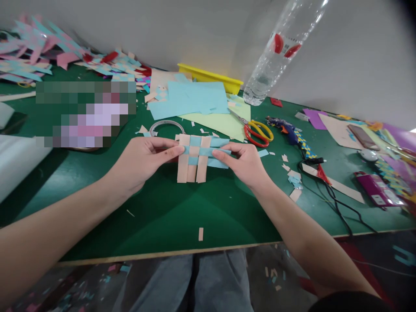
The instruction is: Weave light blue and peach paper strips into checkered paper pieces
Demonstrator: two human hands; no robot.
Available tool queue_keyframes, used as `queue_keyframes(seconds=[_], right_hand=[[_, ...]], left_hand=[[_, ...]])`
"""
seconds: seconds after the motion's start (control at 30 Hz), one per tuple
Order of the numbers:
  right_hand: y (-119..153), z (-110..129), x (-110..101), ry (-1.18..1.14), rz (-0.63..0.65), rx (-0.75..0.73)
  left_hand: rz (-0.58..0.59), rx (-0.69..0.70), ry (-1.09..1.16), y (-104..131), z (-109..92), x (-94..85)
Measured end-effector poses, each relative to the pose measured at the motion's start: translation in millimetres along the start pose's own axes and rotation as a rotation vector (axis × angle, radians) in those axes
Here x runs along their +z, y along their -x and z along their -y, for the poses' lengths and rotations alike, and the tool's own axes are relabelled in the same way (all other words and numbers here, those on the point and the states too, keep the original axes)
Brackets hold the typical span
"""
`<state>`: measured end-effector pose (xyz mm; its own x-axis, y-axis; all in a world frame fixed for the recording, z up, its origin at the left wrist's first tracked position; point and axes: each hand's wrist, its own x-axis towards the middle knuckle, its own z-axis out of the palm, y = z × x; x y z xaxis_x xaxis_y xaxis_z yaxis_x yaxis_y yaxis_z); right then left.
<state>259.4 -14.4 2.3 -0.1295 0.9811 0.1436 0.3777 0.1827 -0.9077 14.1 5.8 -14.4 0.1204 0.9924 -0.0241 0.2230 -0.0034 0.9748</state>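
Between my two hands is a small woven paper piece (194,151), made of peach strips running up and down crossed by light blue strips. My left hand (146,158) pinches its left edge between thumb and fingers. On the other side, my right hand (243,160) pinches the loose blue strip ends that stick out to the right. The peach ends hang free towards me. Just behind the weave lies a roll of tape (167,123). Red and yellow handled scissors (258,132) rest beyond my right hand.
Blue paper sheets (195,97) lie before a yellow tray (211,79). A clear plastic bottle (269,65) stands at the back. Woven strips (42,47) are heaped at far left. A black cable (338,203) and a purple box (378,188) sit at right. Paper scraps dot the table (227,221).
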Motion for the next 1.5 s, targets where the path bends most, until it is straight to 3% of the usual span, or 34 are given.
queue_keyframes(seconds=[0.33, 0.9, 1.5], right_hand=[[-1.0, -2.1, 2.4, -0.082, 0.035, 0.019], [0.8, 1.3, 2.4, 0.029, 0.005, -0.034], [0.9, 1.4, 1.8, 0.065, 0.008, -0.065]], left_hand=[[0.023, 0.026, -0.025, 2.4, -4.3, 1.9], [0.022, 0.001, -0.002, 1.1, -4.7, 2.0], [0.051, 0.096, 0.042, 1.7, -1.7, 3.4]])
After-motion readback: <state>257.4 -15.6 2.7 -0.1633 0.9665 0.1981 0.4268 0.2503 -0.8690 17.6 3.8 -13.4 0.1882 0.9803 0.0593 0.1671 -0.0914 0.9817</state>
